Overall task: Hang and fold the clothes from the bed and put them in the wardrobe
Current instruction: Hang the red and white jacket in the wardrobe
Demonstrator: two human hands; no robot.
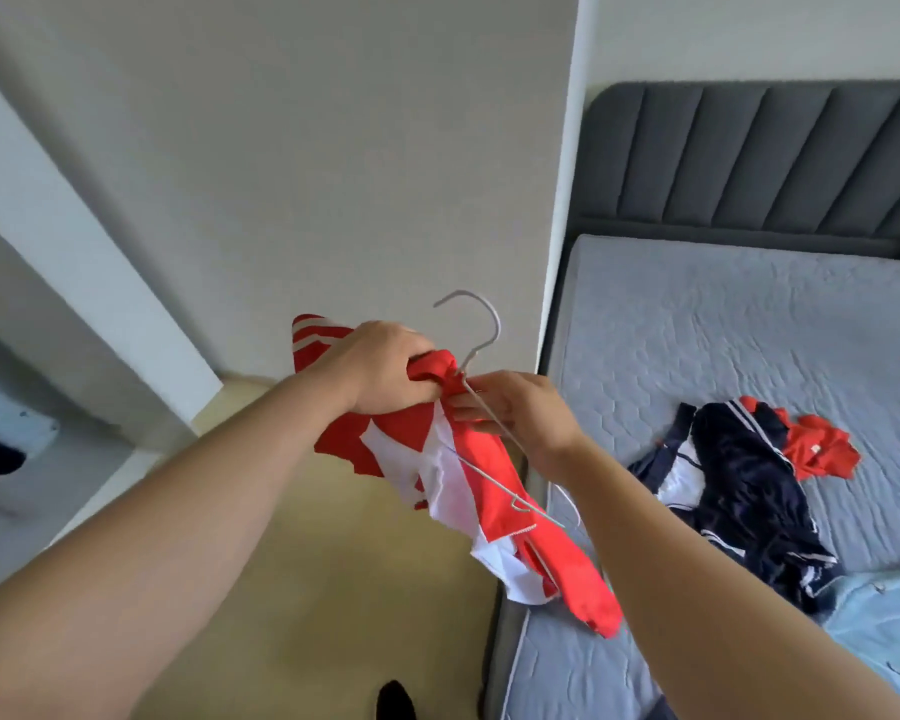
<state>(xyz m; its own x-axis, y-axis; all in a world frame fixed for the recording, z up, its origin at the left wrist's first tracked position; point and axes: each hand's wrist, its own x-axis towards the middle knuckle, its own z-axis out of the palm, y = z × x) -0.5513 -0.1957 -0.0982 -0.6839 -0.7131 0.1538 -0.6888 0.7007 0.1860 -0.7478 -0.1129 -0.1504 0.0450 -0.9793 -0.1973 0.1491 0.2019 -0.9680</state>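
A red and white shirt hangs bunched in front of me, over the gap between floor and bed. My left hand grips its red collar end. My right hand holds the wire of a pale hanger just below its hook, against the shirt. The hanger's lower arm runs down across the cloth. On the bed lie a dark navy garment with white stripes and a small red garment beside it.
A grey padded headboard stands behind the mattress. A plain wall faces me, with a white frame edge at left. A light blue cloth covers the bed's near right corner. Yellowish floor lies below.
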